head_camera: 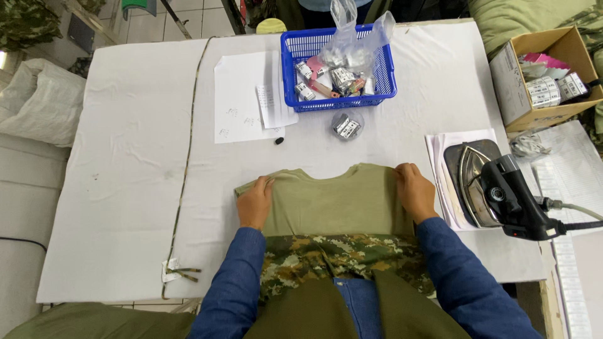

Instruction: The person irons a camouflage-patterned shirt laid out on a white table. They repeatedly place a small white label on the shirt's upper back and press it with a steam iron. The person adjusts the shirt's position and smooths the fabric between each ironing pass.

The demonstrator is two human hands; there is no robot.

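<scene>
An olive-green folded shirt [333, 201] lies flat on the white padded table [125, 163], its neckline pointing away from me. A camouflage-patterned part [326, 254] of the garment hangs over the near edge. My left hand [255, 202] presses on the shirt's left edge, fingers curled over the fold. At the right shoulder my right hand [414, 190] grips the fabric edge in the same way. Both arms wear blue sleeves.
A steam iron [502, 191] rests on a pad at the right. A blue basket [338, 63] of small packets and plastic bags stands at the back, paper sheets [242, 97] beside it. A cardboard box [543, 75] sits far right. A camouflage strip [185, 157] lies at the left.
</scene>
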